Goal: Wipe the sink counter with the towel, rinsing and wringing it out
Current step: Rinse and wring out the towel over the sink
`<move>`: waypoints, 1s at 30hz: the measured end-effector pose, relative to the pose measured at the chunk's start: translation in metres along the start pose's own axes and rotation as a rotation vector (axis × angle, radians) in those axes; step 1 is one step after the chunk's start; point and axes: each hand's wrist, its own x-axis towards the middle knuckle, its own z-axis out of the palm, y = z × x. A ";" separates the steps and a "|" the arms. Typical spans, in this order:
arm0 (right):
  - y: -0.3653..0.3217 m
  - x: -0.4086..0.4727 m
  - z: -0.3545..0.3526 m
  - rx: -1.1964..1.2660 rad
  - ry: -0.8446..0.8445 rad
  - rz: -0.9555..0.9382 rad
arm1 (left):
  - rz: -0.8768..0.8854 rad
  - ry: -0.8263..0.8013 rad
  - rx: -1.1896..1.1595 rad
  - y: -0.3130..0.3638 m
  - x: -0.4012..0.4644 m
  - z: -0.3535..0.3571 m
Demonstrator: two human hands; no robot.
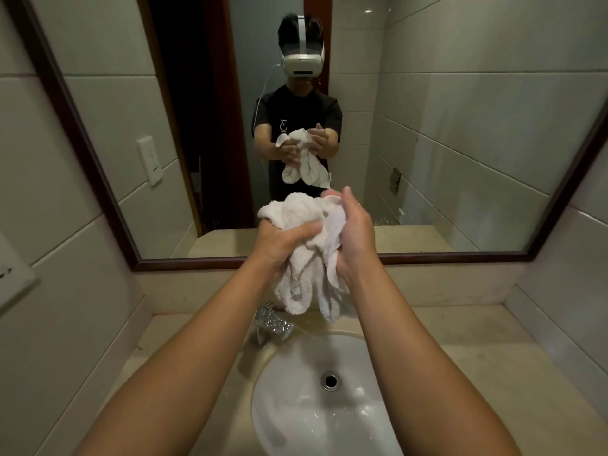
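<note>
Bare forearms, no sleeves reaching them; the mirror (329,126) reflects a black short-sleeved T-shirt (296,110) and white headset (301,64) with cable.

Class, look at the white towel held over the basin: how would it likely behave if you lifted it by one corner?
Probably floppy: the towel bunches and droops in folds below the left hand and right hand. Its thick pile might hold water, making it heavy and drippy.
</note>
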 end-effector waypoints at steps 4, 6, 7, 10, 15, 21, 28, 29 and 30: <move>-0.011 -0.010 0.010 -0.067 -0.113 0.018 | 0.015 -0.268 0.259 0.003 0.008 -0.002; -0.016 -0.008 0.008 -0.140 -0.215 0.080 | 0.046 -0.264 0.312 0.004 0.010 -0.003; -0.018 -0.008 0.008 -0.203 -0.245 0.107 | 0.049 -0.249 0.309 0.005 0.009 -0.003; -0.022 -0.018 0.009 -0.263 -0.338 0.169 | 0.046 -0.158 0.444 0.013 0.006 0.002; -0.019 -0.012 -0.012 -0.043 -0.103 0.048 | 0.125 0.080 0.455 0.010 0.010 0.013; 0.046 -0.047 -0.088 -0.260 0.022 0.667 | 0.318 0.095 0.324 0.013 0.007 0.014; 0.065 -0.038 -0.064 0.380 -0.068 0.646 | 0.213 0.134 0.145 -0.005 0.002 0.028; 0.065 -0.035 -0.061 0.403 -0.025 0.633 | 0.206 0.147 0.095 -0.007 0.002 0.028; 0.065 -0.033 -0.058 0.415 0.004 0.616 | 0.195 0.158 0.051 -0.009 0.003 0.027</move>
